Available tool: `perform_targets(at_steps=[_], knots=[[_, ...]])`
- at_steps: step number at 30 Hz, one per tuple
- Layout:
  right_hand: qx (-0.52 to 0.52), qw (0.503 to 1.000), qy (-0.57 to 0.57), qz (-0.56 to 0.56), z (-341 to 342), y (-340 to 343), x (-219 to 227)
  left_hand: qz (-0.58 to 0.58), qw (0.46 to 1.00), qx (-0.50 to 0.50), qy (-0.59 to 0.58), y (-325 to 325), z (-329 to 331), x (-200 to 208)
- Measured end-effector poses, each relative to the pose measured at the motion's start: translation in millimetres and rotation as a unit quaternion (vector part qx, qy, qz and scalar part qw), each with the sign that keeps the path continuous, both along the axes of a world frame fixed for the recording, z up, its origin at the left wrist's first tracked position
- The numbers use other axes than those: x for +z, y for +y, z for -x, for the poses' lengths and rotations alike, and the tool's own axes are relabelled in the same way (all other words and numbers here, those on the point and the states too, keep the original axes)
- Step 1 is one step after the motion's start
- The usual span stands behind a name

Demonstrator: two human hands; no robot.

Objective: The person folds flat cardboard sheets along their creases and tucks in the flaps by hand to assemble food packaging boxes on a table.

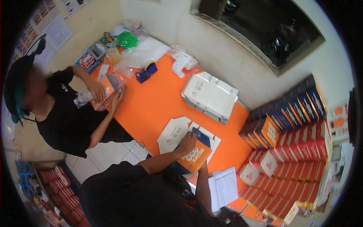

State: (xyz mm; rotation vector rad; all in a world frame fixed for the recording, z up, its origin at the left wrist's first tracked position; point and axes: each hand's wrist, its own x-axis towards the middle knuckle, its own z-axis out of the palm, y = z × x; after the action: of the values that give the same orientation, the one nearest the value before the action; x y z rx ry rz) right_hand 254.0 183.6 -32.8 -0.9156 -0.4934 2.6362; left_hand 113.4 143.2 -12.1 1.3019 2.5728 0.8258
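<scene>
An orange and dark blue box (197,156) is between my hands at the near side of the orange table. My left hand (186,146) lies across its upper left part, fingers bent over the blue portion. At the lower right corner my right hand (203,168) grips the box, its fingers mostly hidden beneath. Under and behind the box lies a flat white carton sheet (172,133) with printed marks. Close to my right forearm is a white paper sheet (224,189) with lines of writing.
A co-worker in black (62,102) handles a plastic-wrapped orange package (109,89) at the left. White flat cartons (210,94) are stacked farther back, near a blue tape dispenser (146,72). Rows of red boxes (298,147) and blue boxes (291,102) line the right.
</scene>
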Motion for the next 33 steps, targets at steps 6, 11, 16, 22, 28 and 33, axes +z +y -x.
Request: perform_targets(at_steps=[6, 11, 16, 22, 28, 33], knots=[[0.053, 0.997, -0.047, 0.018, 1.6, 4.2, -18.0, -0.040, 0.999, 0.002, 0.012, -14.5, -0.2, -6.4], [0.067, 0.993, -0.100, 0.023, -21.3, 9.1, -11.2, -0.075, 0.994, -0.058, -0.060, -3.3, -13.4, -17.5], [0.087, 0.989, -0.122, 0.020, -17.8, 9.0, -9.0, -0.080, 0.995, -0.024, -0.054, -3.8, -17.3, -14.8], [0.070, 0.990, -0.125, 0.004, -27.3, 1.7, -8.5, -0.091, 0.993, 0.011, -0.078, -5.2, -4.7, -18.8], [0.075, 0.982, -0.143, -0.101, -19.2, 9.9, 39.6, 0.001, 0.853, -0.117, -0.509, -31.4, 71.0, -27.8], [0.060, 0.975, -0.186, -0.105, -9.1, 18.5, 116.3, -0.088, 0.763, -0.049, -0.639, -84.5, 103.6, 71.7]])
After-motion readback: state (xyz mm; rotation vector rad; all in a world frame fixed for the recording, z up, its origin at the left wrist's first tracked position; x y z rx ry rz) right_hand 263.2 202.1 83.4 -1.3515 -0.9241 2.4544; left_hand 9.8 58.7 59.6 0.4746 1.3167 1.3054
